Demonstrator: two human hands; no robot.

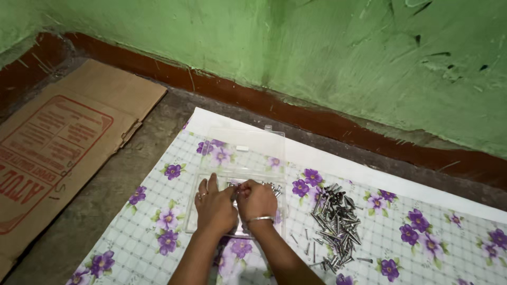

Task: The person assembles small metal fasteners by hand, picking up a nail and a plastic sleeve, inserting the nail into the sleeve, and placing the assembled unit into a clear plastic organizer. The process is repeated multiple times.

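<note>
Screws are the main hazard: a loose heap of dark metal screws (335, 224) lies on the flowered sheet (422, 232) at about three o'clock from the hands, near but apart from them, with a few strays scattered at its lower edge. The left hand (214, 208) and right hand (256, 200) sit side by side, touching, inside a clear plastic box (237, 174) whose lid stands open at twelve o'clock. Both hands are narrowly curled, pinching small metal pieces (272, 188) over the compartments; exactly what each holds I cannot tell. Judging from this, a slip of the fingertips could drop pieces into the wrong compartment, and a nudge of the light box could spill it. Strays could roll off the sheet onto the bare floor (100, 200) beside the flattened cardboard (58, 142).
</note>
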